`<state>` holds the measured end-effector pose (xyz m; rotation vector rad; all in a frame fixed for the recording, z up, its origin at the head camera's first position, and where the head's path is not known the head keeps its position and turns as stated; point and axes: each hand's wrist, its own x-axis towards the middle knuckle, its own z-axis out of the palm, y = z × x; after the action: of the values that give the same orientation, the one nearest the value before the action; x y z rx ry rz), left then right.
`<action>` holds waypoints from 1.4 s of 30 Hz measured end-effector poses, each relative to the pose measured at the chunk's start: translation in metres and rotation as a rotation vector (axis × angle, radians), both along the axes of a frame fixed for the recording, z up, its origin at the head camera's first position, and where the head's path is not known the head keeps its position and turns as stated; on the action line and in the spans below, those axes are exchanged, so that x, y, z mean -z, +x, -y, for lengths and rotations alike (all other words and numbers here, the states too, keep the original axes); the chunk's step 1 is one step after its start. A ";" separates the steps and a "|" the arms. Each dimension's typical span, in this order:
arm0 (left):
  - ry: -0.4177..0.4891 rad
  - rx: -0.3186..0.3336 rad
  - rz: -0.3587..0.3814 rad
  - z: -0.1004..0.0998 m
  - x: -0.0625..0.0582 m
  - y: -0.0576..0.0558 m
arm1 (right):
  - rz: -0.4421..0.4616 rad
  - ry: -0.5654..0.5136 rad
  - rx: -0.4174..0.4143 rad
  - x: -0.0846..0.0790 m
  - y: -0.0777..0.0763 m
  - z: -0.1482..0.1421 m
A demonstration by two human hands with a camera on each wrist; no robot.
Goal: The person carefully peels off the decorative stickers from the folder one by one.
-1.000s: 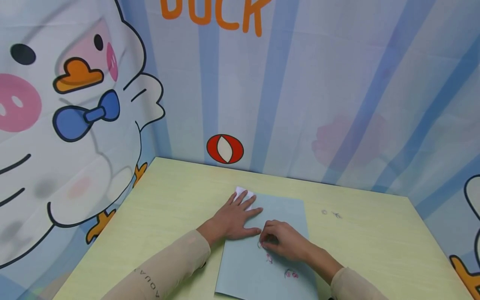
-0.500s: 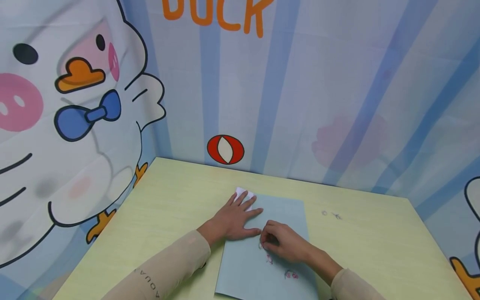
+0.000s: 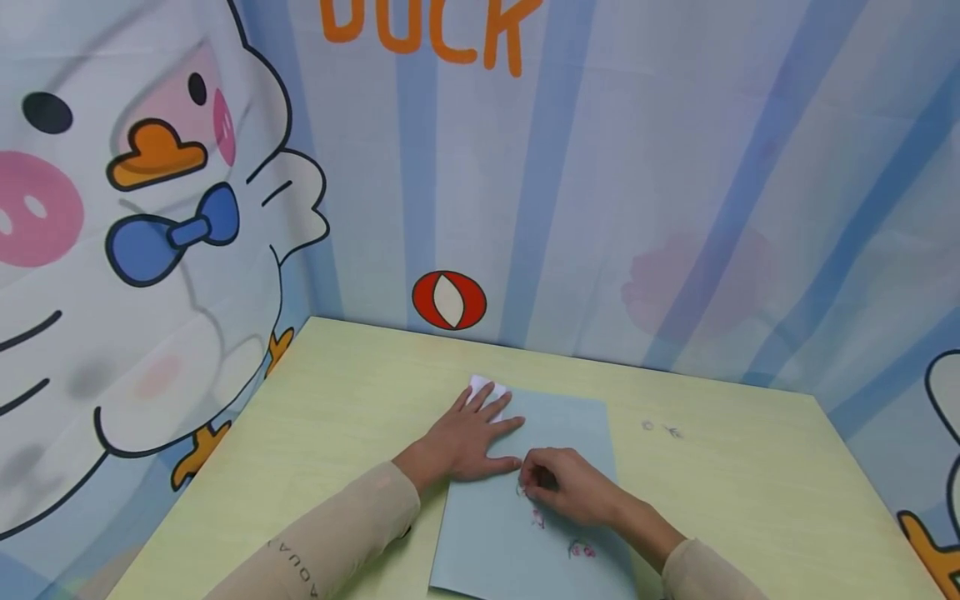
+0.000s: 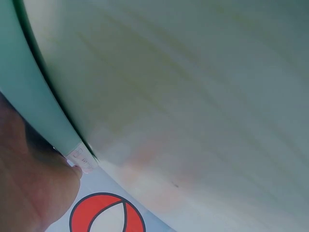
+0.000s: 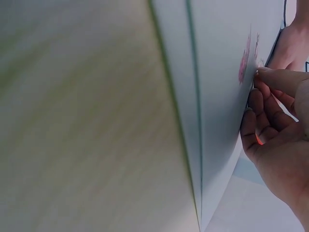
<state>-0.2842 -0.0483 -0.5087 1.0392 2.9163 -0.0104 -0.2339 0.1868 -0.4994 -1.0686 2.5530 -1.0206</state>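
Observation:
A pale blue card [image 3: 487,542], with two layered edges showing in the right wrist view, lies on the table. My left hand [image 3: 468,437] rests on its far left part, fingers spread, partly over a small white paper [image 3: 477,383] with faint print. With thumb and forefinger, my right hand [image 3: 573,487] pinches a small thin sticker [image 3: 522,491] at the card's surface; the fingers hide part of it. Just nearer lies a pink sticker [image 3: 537,518], and a pair of round pinkish shapes [image 3: 582,548] sits toward the near right.
On the pale yellow table [image 3: 750,500], right of the card, lie a small round outline piece [image 3: 648,425] and a twig-like one [image 3: 673,431]. A printed cloth with a cartoon duck [image 3: 172,225] hangs along the left and back edges.
My right hand's knuckles have dipped very slightly while its fingertips stay at the same spot on the card. The left hand has not moved.

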 end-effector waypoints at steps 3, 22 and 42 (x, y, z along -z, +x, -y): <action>0.004 -0.003 -0.001 0.000 0.001 0.000 | 0.001 -0.015 0.003 0.000 0.001 -0.001; 0.032 -0.012 0.021 0.000 0.000 0.000 | -0.025 -0.049 0.121 -0.034 -0.009 -0.039; 0.043 -0.004 0.038 0.000 -0.002 0.001 | -0.128 -0.097 0.345 -0.056 -0.014 -0.098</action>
<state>-0.2831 -0.0480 -0.5063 1.0278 2.8971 0.0712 -0.2475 0.2844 -0.4431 -0.7488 2.8878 -1.2011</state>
